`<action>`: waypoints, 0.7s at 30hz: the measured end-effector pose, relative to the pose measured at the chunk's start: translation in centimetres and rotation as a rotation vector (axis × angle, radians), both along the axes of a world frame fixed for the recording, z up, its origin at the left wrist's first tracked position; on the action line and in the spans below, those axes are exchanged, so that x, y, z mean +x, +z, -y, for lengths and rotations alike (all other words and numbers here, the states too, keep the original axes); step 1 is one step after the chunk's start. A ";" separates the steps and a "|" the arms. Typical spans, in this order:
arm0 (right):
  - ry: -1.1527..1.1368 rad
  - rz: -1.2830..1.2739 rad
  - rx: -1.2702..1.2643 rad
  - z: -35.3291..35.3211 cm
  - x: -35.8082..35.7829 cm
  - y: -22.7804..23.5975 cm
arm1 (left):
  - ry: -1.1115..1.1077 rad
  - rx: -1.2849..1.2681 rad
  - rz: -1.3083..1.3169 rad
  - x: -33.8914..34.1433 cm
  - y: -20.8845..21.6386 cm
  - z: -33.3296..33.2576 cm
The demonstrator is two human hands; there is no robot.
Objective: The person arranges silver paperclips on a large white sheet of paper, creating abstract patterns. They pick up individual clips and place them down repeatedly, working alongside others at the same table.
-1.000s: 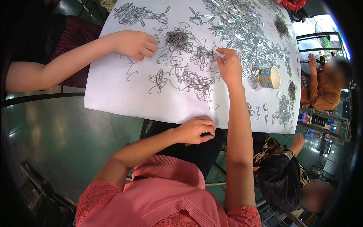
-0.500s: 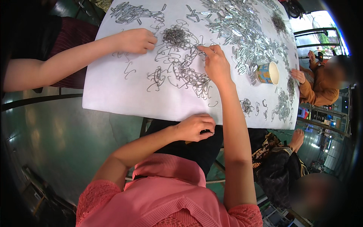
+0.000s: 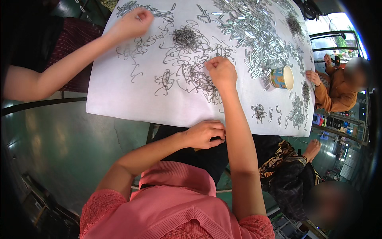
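Note:
My right hand (image 3: 223, 72) is over the table, its thumb and fingers pinched together at the loose wire hooks (image 3: 195, 75). Whatever the fingertips hold is too small to make out. Thin, bent and grey, the hooks lie tangled around a denser clump of them (image 3: 185, 38). My left hand (image 3: 206, 134) rests above my lap at the table's near edge, fingers curled inward; its contents, if any, are hidden. Farther right, a wide heap of shiny narrow metal pieces (image 3: 254, 36) spreads over the white table cover (image 3: 127, 105).
A co-worker's hand (image 3: 139, 20) is raised at the upper left, near another metal heap. A patterned paper cup (image 3: 281, 77) lies on its side at the right. Small hook piles (image 3: 296, 113) sit by the right edge, where another person's hand (image 3: 313, 77) rests.
My right hand has drawn slightly nearer and left, its pointing index finger now folded into a pinch. The co-worker's hand has lifted away toward the upper left. My left hand stays put.

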State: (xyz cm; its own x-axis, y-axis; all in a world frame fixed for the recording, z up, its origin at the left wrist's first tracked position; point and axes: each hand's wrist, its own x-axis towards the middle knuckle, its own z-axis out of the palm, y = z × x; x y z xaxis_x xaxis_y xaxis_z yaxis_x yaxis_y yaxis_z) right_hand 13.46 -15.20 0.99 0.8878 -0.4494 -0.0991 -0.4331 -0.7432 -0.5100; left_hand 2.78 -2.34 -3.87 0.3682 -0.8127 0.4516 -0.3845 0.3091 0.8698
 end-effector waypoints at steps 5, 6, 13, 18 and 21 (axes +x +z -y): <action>-0.021 0.003 -0.111 -1.3 0.8 -0.7 | 0.030 -0.007 0.023 0.0 0.4 -0.2; -0.012 -0.043 -0.110 -1.5 1.0 -0.4 | 0.015 0.010 0.033 0.1 0.3 -0.3; 0.115 0.203 -0.250 -0.9 -0.6 -1.8 | 0.007 0.065 0.005 -0.1 0.3 -0.2; 0.036 0.262 0.260 2.6 -4.7 0.9 | 0.047 0.100 -0.077 -0.7 1.1 0.0; -0.047 0.358 0.638 3.7 -10.0 2.7 | 0.113 0.140 -0.068 -1.5 2.1 0.0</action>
State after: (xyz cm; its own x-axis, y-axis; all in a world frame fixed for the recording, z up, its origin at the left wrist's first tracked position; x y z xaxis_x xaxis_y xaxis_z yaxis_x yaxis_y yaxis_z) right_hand 3.45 -18.91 3.71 0.8961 -0.4396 -0.0616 -0.1831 -0.2395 -0.9535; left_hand 1.31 -2.39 -1.74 0.4861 -0.8177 0.3082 -0.3487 0.1419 0.9264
